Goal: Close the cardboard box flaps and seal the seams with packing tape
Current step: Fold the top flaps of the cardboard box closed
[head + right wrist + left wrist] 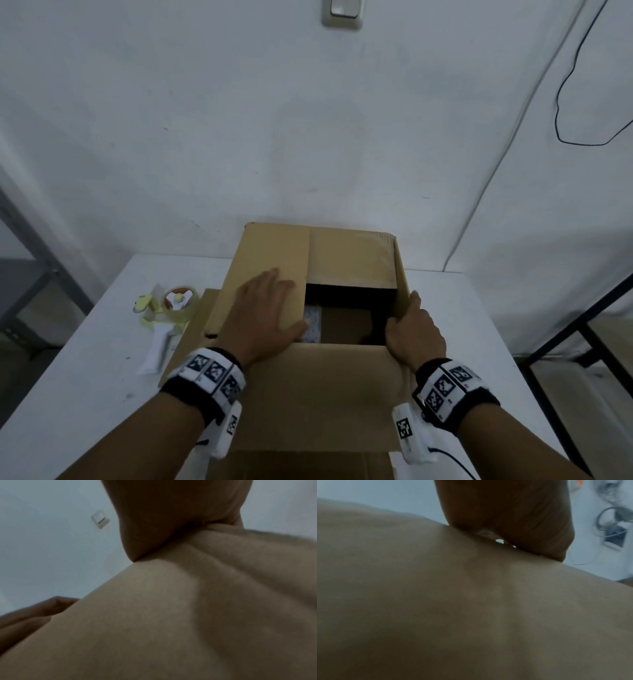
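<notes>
On white table [102, 394], brown cardboard box [308, 394] half closed: left hand [263, 318] flat, fingers straight, pressing left flap [267, 253]; right hand [412, 332] grasping upright right flap [401, 270]. Risk of pressed flap sinking into opening, or far flap [352, 257] springing up, if released before reaching yellow tape dispenser [171, 308] just left of box.

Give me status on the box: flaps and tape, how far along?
Done: far flap and near flap folded in. In hand: left hand presses the left flap down; right hand grips the right flap. Left: close it, then taping; tape dispenser lies untouched.
</notes>
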